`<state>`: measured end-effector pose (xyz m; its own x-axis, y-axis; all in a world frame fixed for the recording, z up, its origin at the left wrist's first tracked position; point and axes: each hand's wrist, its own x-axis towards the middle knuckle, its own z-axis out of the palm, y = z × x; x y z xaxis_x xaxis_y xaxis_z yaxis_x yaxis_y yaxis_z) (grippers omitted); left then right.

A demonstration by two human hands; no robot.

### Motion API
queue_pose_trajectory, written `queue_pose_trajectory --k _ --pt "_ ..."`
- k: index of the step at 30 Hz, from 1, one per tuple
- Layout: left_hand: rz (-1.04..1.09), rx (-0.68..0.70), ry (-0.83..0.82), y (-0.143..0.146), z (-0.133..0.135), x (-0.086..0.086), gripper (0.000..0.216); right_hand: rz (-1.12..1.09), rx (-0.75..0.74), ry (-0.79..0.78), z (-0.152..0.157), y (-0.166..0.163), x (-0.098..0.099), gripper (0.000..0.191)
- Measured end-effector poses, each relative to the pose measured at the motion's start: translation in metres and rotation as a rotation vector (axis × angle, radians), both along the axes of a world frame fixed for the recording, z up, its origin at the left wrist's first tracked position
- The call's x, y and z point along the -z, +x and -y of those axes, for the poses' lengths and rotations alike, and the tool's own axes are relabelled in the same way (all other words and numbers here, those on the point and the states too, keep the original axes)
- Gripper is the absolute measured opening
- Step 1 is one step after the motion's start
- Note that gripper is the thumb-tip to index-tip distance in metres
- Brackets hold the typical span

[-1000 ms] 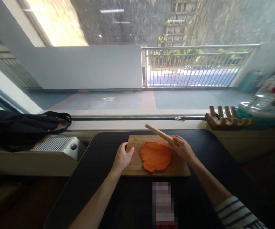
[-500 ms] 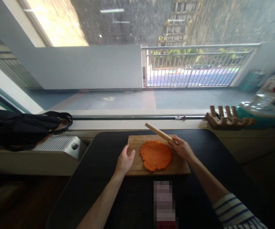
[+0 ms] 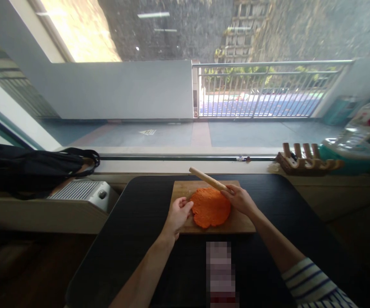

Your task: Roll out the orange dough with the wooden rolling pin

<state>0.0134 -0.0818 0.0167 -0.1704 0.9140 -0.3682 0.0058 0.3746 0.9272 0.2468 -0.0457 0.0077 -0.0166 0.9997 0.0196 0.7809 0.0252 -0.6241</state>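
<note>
A flat, roughly round sheet of orange dough (image 3: pixel 211 208) with an uneven edge lies on a wooden board (image 3: pixel 241 224). My right hand (image 3: pixel 241 199) grips one end of a wooden rolling pin (image 3: pixel 207 178), which slants up to the left above the dough's far edge. At the dough's left edge is my left hand (image 3: pixel 179 216), thumb and fingers pinched together on the rim. How much of the rim lies between those fingers is hidden.
The board rests on a black table (image 3: pixel 133 231) below a window. Left of the table are a black bag (image 3: pixel 27 167) and a white vented box (image 3: pixel 85 192). On the right of the sill stand a wooden rack (image 3: pixel 303 160) and a teal container (image 3: pixel 358 156).
My left hand has moved right onto the dough's edge, its fingers closing from apart to a pinch. The rolling pin in my right hand has shifted slightly left.
</note>
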Motion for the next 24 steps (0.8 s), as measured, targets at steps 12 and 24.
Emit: queue_pose_trajectory --k 12,24 --pt "-0.048 0.058 0.070 0.000 -0.026 0.012 0.035 -0.007 0.006 -0.040 -0.002 -0.014 -0.014 0.031" --pt "-0.173 0.111 0.150 0.013 -0.072 0.015 0.034 0.002 0.032 -0.033 0.005 -0.004 -0.004 0.031"
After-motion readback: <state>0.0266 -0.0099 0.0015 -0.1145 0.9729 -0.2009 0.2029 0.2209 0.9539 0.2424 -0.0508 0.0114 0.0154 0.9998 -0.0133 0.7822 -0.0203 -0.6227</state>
